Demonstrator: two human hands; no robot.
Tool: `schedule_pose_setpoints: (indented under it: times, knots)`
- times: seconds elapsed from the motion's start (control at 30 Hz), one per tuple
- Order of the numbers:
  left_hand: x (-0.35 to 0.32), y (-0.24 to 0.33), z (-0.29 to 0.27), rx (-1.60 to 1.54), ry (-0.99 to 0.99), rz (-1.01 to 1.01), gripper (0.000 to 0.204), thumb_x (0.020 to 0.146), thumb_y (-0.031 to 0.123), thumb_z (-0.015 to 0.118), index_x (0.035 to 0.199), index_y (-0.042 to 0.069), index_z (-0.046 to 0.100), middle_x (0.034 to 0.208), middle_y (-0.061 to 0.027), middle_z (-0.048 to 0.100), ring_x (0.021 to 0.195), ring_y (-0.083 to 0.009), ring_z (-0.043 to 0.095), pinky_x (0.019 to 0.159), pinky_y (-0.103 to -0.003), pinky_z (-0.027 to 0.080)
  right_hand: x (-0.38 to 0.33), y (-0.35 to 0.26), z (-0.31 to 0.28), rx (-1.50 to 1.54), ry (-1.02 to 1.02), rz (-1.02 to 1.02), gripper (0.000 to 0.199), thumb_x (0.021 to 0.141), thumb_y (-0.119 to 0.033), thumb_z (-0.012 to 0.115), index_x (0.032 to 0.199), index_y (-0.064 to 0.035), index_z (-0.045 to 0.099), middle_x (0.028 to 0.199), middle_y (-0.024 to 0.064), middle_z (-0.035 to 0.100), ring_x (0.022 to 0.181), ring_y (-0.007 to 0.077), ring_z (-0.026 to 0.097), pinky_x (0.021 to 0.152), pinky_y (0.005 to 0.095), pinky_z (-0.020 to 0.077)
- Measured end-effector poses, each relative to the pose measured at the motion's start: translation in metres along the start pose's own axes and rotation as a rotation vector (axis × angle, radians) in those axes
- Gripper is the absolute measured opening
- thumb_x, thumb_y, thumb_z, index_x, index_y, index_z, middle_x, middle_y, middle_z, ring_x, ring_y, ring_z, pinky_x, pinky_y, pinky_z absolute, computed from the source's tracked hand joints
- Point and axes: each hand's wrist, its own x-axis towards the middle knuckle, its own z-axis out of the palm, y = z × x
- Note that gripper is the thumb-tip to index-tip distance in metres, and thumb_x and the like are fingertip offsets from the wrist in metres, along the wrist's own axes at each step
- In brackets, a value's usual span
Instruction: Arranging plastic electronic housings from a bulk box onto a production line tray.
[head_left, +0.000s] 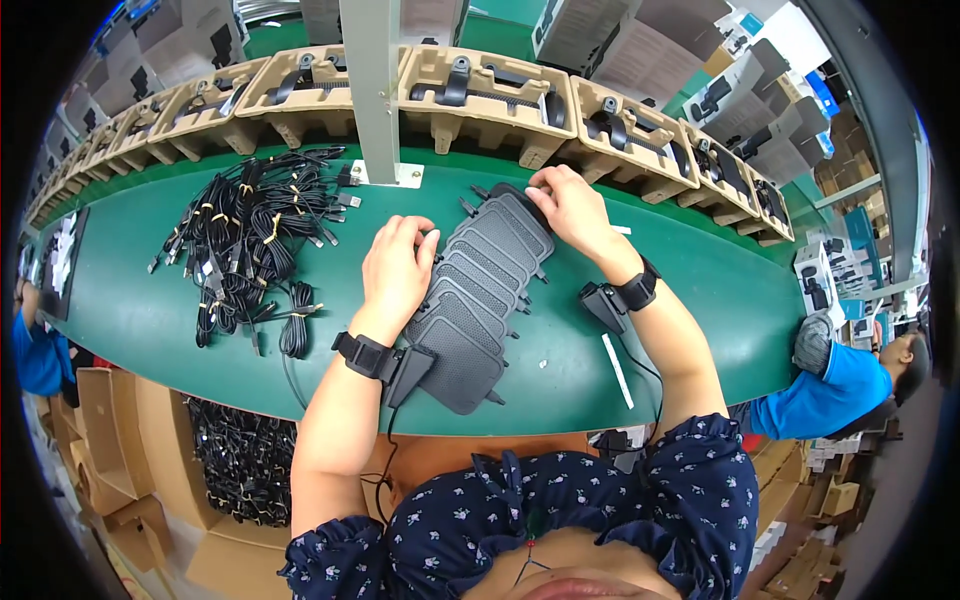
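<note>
A row of overlapping dark grey textured pads lies on the green conveyor belt, running from near the front edge toward the back. My left hand rests palm down on the left side of the row, fingers touching the pads. My right hand has its fingertips on the farthest pad at the top of the row. Each wrist wears a black band with a small black device attached.
A heap of bundled black cables lies on the belt to my left. Brown pulp trays holding black parts line the far side. A grey post stands behind. A cardboard box of cables sits below. A person in blue works at right.
</note>
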Motion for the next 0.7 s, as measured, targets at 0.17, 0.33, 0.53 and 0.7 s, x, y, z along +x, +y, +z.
schedule_pose_setpoints:
  times: [0.17, 0.33, 0.53, 0.7]
  knots:
    - [0.002, -0.004, 0.001, 0.057, 0.035, 0.045, 0.011, 0.082, 0.016, 0.059, 0.088, 0.006, 0.059, 0.077, -0.0046, 0.054, 0.069, -0.02, 0.053, 0.064, -0.031, 0.044, 0.003, -0.013, -0.008, 0.127, -0.38, 0.186, 0.028, 0.08, -0.031, 0.065, 0.091, -0.0059, 0.061, 0.075, 0.0066, 0.062, 0.068, 0.0156, 0.058, 0.063, 0.0297, 0.0445]
    - [0.003, 0.0, 0.001, 0.008, -0.006, 0.018, 0.01, 0.083, 0.017, 0.058, 0.086, 0.008, 0.058, 0.078, -0.0067, 0.054, 0.078, -0.0253, 0.055, 0.067, -0.036, 0.045, 0.002, -0.009, -0.03, 0.305, -0.241, 0.271, 0.026, 0.081, -0.028, 0.065, 0.088, -0.0046, 0.056, 0.07, 0.0049, 0.057, 0.064, 0.0144, 0.053, 0.061, 0.0293, 0.0426]
    - [0.003, -0.004, 0.0, 0.023, 0.022, 0.089, 0.011, 0.085, 0.014, 0.056, 0.089, 0.004, 0.059, 0.075, -0.0068, 0.054, 0.059, -0.018, 0.051, 0.057, -0.029, 0.042, 0.014, 0.047, -0.075, 0.178, 0.527, 0.199, 0.028, 0.083, -0.022, 0.062, 0.098, -0.0004, 0.053, 0.07, 0.0044, 0.058, 0.067, 0.0131, 0.054, 0.061, 0.028, 0.044]
    - [0.006, 0.003, 0.003, -0.007, -0.038, 0.001, 0.008, 0.083, 0.014, 0.057, 0.087, 0.007, 0.059, 0.075, -0.0067, 0.054, 0.069, -0.0227, 0.054, 0.063, -0.034, 0.044, 0.033, 0.158, -0.129, 0.268, 0.791, 0.378, 0.026, 0.085, -0.019, 0.062, 0.099, 0.0011, 0.056, 0.07, 0.0019, 0.059, 0.062, 0.0057, 0.05, 0.057, 0.0218, 0.0415]
